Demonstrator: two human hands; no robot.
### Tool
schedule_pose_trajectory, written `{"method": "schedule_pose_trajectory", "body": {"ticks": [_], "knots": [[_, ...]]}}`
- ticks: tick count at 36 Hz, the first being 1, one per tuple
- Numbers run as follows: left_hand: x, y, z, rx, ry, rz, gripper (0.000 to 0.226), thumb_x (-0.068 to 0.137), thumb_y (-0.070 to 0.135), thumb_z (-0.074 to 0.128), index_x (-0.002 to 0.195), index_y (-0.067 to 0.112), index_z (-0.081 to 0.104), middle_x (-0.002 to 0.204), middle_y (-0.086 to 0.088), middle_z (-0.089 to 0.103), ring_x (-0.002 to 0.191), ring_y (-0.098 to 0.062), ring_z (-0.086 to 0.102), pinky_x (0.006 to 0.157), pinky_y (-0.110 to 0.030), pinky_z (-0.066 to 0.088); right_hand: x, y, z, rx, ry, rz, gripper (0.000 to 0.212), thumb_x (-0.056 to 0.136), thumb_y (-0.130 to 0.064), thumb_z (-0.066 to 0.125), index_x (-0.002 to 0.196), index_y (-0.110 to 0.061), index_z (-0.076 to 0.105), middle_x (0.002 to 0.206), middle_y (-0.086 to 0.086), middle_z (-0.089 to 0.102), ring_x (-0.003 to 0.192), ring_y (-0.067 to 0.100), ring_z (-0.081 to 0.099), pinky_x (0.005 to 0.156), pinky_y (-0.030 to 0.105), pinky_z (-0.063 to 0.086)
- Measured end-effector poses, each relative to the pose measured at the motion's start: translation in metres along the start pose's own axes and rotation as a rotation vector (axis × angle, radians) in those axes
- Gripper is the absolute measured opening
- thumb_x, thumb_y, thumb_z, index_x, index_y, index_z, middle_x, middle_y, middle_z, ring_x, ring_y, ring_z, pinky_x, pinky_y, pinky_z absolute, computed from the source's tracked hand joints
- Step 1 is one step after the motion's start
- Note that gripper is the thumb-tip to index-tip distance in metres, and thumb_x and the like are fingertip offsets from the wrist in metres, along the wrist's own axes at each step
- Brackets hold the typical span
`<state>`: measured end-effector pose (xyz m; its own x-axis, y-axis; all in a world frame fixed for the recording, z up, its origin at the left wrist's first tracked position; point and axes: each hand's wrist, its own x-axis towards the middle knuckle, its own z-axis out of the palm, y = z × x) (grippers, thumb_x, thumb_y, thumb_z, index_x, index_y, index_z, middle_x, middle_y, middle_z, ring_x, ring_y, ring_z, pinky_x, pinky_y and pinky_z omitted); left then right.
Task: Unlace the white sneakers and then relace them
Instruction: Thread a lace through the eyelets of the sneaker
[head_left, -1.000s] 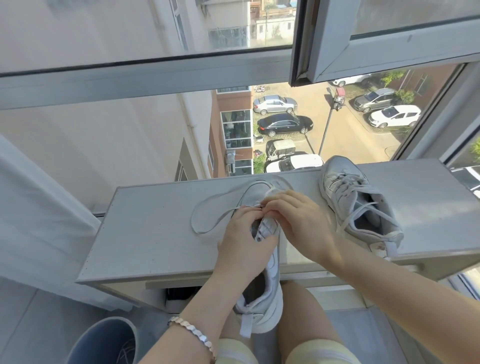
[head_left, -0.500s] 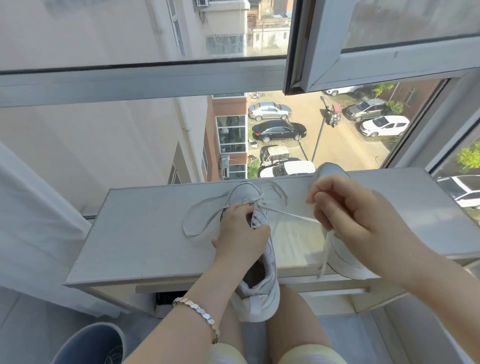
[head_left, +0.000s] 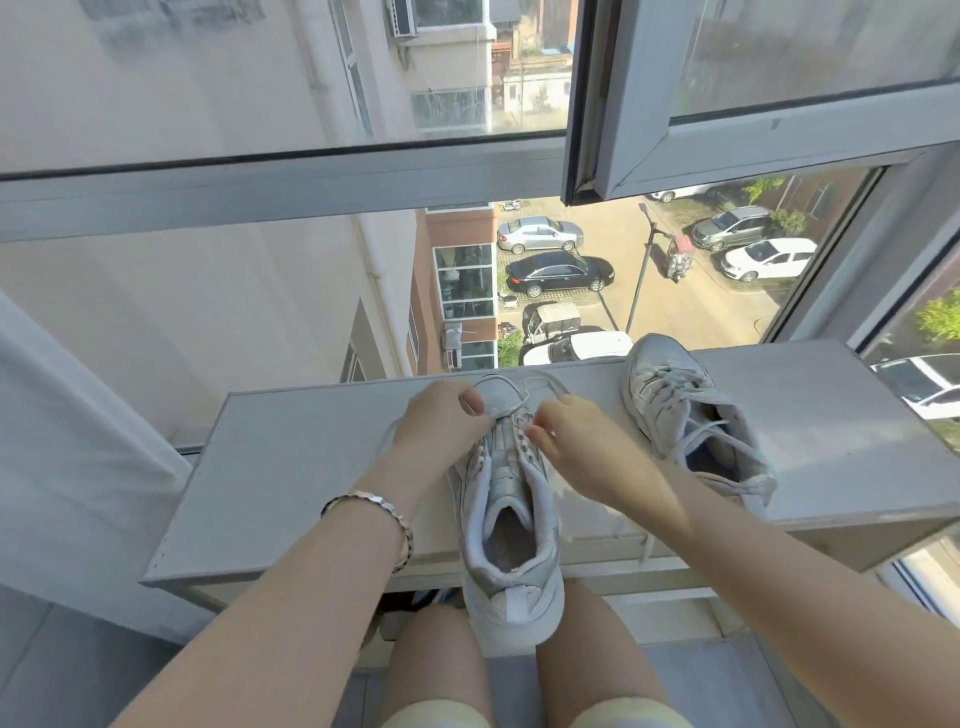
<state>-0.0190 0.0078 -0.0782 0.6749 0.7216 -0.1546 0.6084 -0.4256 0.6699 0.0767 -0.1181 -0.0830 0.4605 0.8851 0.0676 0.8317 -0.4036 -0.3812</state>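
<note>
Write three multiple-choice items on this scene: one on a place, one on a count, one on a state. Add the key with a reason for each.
1. Where is the far sneaker?
A. on the ledge, right of the right hand
B. on the floor
C. on the lap

2. How many sneakers show?
A. one
B. two
C. three

3. The near sneaker is:
A. laced to the top and tied
B. laced only near the toe
C. without any lace

Key:
1 A, it lies on the ledge beside the right hand.
2 B, one lies between the hands and one to the right.
3 B, its upper eyelets are bare, and the left hand and right hand pinch the lace near the toe.
</note>
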Motion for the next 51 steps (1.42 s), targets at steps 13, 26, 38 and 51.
{"method": "schedule_pose_trajectory", "body": {"ticks": [13, 26, 38, 51], "knots": [[-0.005, -0.007, 0.018, 0.151, 0.084, 0.069, 0.03, 0.097, 0.028, 0.047, 0.067, 0.022, 0.043, 0.091, -0.003, 0.047, 0.099, -0.029, 0.048, 0.074, -0.031, 0.032, -0.036, -0.017, -0.04, 1.099, 0.223, -0.122, 0.029, 0.095, -0.031, 0.027, 0.079, -0.013, 0.044, 0.062, -0.009, 0.054, 0.067, 0.011, 0.059, 0.078, 0.024, 0.051], [-0.007, -0.013, 0.023, 0.129, 0.158, 0.054, 0.033, 0.097, 0.021, 0.041, 0.065, 0.016, 0.037, 0.091, -0.006, 0.045, 0.094, -0.027, 0.042, 0.074, -0.031, 0.027, -0.03, 0.016, -0.047, 0.108, -0.108, 0.27, 0.023, 0.091, -0.025, 0.05, 0.078, -0.008, 0.056, 0.073, 0.005, 0.055, 0.074, 0.025, 0.057, 0.067, 0.033, 0.042], [-0.009, -0.01, 0.021, 0.137, 0.136, 0.029, 0.017, 0.098, 0.021, 0.039, 0.085, 0.013, 0.045, 0.106, -0.01, 0.049, 0.105, -0.028, 0.042, 0.081, -0.03, 0.027, 0.005, -0.003, -0.009, 0.156, -0.093, 0.086, 0.03, 0.099, -0.031, 0.04, 0.109, -0.009, 0.057, 0.116, 0.008, 0.052, 0.112, 0.02, 0.045, 0.087, 0.027, 0.034], [-0.008, -0.008, 0.022, 0.156, 0.128, 0.012, 0.02, 0.099, 0.022, 0.037, 0.096, 0.008, 0.052, 0.11, -0.011, 0.049, 0.108, -0.029, 0.041, 0.083, -0.034, 0.033, -0.037, 0.025, -0.006, 0.169, 0.037, -0.146, 0.023, 0.088, -0.031, 0.038, 0.082, -0.016, 0.055, 0.079, -0.003, 0.047, 0.075, 0.019, 0.044, 0.064, 0.02, 0.029]]}}
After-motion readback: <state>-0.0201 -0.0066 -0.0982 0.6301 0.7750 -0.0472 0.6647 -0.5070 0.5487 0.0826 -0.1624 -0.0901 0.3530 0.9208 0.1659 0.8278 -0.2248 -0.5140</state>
